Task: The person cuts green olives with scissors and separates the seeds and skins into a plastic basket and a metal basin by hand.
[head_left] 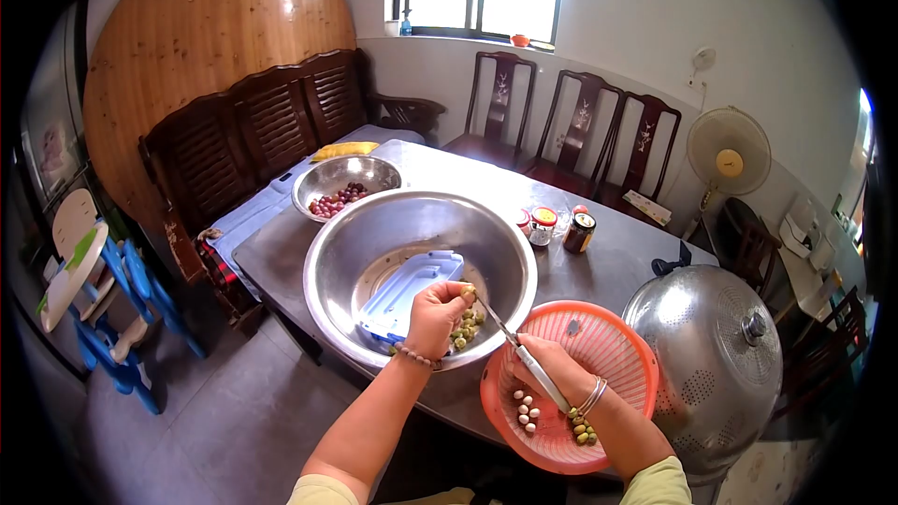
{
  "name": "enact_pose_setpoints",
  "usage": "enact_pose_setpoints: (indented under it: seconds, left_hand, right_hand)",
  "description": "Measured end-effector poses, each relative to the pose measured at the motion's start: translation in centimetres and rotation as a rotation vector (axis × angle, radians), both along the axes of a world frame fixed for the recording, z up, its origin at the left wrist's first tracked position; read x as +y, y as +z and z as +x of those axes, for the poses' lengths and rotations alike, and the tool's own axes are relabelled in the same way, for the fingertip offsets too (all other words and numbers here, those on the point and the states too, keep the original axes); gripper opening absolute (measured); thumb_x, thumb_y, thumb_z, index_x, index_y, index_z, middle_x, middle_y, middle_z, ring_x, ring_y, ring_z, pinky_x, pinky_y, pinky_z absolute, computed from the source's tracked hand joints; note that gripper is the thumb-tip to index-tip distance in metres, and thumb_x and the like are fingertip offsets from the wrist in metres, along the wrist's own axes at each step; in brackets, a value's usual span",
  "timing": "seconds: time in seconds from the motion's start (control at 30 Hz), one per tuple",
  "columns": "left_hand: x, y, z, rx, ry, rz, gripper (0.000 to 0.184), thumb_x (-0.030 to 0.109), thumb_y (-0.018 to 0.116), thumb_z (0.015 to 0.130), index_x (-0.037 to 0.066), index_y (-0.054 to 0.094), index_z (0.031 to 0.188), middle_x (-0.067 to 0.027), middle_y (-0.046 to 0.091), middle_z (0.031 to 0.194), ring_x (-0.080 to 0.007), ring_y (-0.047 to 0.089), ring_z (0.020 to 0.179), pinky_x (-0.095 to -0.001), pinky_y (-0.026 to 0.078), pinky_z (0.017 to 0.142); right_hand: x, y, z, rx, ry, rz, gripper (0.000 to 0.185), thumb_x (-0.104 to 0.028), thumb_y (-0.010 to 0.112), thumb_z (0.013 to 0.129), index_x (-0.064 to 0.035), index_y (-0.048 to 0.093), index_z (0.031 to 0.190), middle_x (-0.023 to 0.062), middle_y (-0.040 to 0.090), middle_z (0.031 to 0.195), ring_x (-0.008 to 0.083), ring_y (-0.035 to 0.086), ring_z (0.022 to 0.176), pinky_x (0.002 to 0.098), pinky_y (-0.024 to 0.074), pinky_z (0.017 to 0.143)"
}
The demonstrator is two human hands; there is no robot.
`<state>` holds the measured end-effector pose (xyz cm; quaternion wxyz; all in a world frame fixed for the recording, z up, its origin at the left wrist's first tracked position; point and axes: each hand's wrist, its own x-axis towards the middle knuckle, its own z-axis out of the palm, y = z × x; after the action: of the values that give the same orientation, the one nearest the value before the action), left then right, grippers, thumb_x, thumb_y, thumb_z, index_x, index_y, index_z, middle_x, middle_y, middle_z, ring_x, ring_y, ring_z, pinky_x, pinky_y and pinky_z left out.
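My left hand (438, 316) pinches a small greenish fruit (469, 292) over the right side of a large steel basin (327, 252). A knife (538, 371) with a pale handle is gripped in my right hand (552, 367), its tip pointing up-left at the fruit. Inside the basin are a light blue plastic tray (412, 290) and greenish pieces (466, 325), partly behind my left hand. Under my right hand, an orange basket (622, 346) holds several white round pieces (526, 411) and green fruits (584, 431).
A smaller steel bowl (383, 174) of red fruits stands behind the basin. Jars (580, 232) are at the back right, and a perforated steel lid (711, 355) lies right of the basket. Chairs (580, 122), a bench (271, 117) and a fan (728, 161) surround the table (617, 266).
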<state>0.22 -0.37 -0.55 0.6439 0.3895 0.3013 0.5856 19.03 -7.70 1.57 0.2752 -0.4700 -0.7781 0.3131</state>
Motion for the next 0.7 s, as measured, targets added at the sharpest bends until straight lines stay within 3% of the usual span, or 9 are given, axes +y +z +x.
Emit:
enact_pose_setpoints:
  seconds: [0.03, 0.07, 0.13, 0.2, 0.23, 0.33, 0.43, 0.57, 0.7]
  left_hand:
    - [0.0, 0.0, 0.0, -0.004, -0.003, -0.003, 0.01, 0.01, 0.063, 0.08, 0.002, 0.06, 0.085, 0.0025, 0.055, 0.064, -0.0008, 0.038, 0.045, -0.0154, 0.029, 0.04]
    - [0.0, 0.0, -0.1, -0.009, -0.006, -0.006, 0.009, 0.01, 0.063, 0.08, 0.002, 0.06, 0.085, 0.0024, 0.055, 0.064, -0.0008, 0.039, 0.045, -0.0154, 0.029, 0.041]
    - [0.0, 0.1, 0.0, -0.016, -0.002, -0.009, 0.008, 0.009, 0.063, 0.08, 0.002, 0.06, 0.084, 0.0022, 0.055, 0.064, -0.0009, 0.039, 0.046, -0.0155, 0.029, 0.041]
    - [0.0, 0.2, -0.1, -0.02, 0.004, -0.004, 0.007, 0.007, 0.062, 0.08, 0.002, 0.06, 0.084, 0.0019, 0.056, 0.065, -0.001, 0.04, 0.047, -0.0156, 0.03, 0.042]
    - [0.0, 0.1, -0.1, -0.016, 0.004, -0.001, 0.006, 0.006, 0.061, 0.08, 0.001, 0.061, 0.083, 0.0018, 0.056, 0.066, -0.0011, 0.041, 0.047, -0.0157, 0.03, 0.042]
    - [-0.1, 0.1, -0.2, -0.001, 0.023, 0.004, 0.007, 0.002, 0.058, 0.079, 0.001, 0.061, 0.085, 0.0017, 0.056, 0.066, -0.0013, 0.041, 0.047, -0.0157, 0.031, 0.042]
    - [-0.2, 0.1, -0.2, 0.0, 0.029, 0.005, 0.01, -0.001, 0.055, 0.078, 0.0, 0.061, 0.086, 0.0017, 0.056, 0.066, -0.0015, 0.04, 0.046, -0.0157, 0.031, 0.042]
    - [0.0, 0.1, -0.4, -0.028, 0.01, 0.0, 0.006, 0.003, 0.06, 0.079, 0.002, 0.061, 0.085, 0.0023, 0.055, 0.065, -0.0013, 0.039, 0.047, -0.0161, 0.029, 0.041]
    - [0.1, 0.2, -0.5, -0.075, 0.0, -0.02, 0.006, 0.004, 0.061, 0.08, 0.003, 0.061, 0.086, 0.0033, 0.054, 0.064, -0.0012, 0.037, 0.047, -0.0162, 0.028, 0.041]
  right_hand:
    - [0.2, -0.1, 0.0, -0.001, 0.001, 0.0, 0.01, -0.001, 0.055, 0.078, -0.0027, 0.047, 0.083, 0.0069, 0.048, 0.068, 0.0148, 0.049, 0.063, 0.0284, 0.0435, 0.061]
    - [0.4, -0.3, 0.1, 0.192, -0.063, -0.299, 0.01, 0.0, 0.055, 0.078, -0.0027, 0.047, 0.083, 0.0056, 0.048, 0.069, 0.0135, 0.048, 0.064, 0.0277, 0.0432, 0.061]
    - [0.2, 0.0, -0.1, 0.385, -0.126, -0.598, 0.01, 0.0, 0.054, 0.079, -0.0028, 0.047, 0.084, 0.0043, 0.047, 0.07, 0.0122, 0.047, 0.066, 0.0271, 0.043, 0.061]
    - [-0.5, 0.7, -0.6, 0.26, -0.086, -0.418, 0.01, 0.001, 0.053, 0.08, -0.0032, 0.048, 0.087, 0.0008, 0.046, 0.071, 0.0092, 0.045, 0.069, 0.0253, 0.0424, 0.061]
    - [0.2, -0.6, -0.1, 0.432, -0.152, -0.677, 0.011, 0.002, 0.052, 0.081, -0.0041, 0.049, 0.09, -0.0011, 0.047, 0.074, 0.0068, 0.045, 0.071, 0.0229, 0.042, 0.061]
    - [-0.6, 0.0, -0.2, 0.179, -0.015, -0.283, 0.011, 0.003, 0.049, 0.08, -0.0039, 0.049, 0.089, -0.0022, 0.049, 0.071, 0.0061, 0.046, 0.068, 0.0216, 0.0427, 0.06]
    - [-0.9, 0.5, -0.5, 0.232, 0.01, -0.295, 0.005, -0.001, 0.05, 0.08, -0.0032, 0.049, 0.085, -0.0013, 0.05, 0.069, 0.0065, 0.047, 0.065, 0.0228, 0.043, 0.058]
    - [-1.4, 1.6, -0.8, 0.362, 0.013, -0.471, 0.02, -0.004, 0.05, 0.084, -0.0003, 0.048, 0.103, -0.0018, 0.052, 0.072, 0.0043, 0.047, 0.062, 0.0199, 0.0412, 0.052]
    - [-1.2, 1.2, -0.7, 0.467, 0.007, -0.52, 0.028, -0.005, 0.051, 0.084, 0.0027, 0.047, 0.111, -0.0016, 0.052, 0.069, 0.0041, 0.046, 0.057, 0.0189, 0.0392, 0.049]
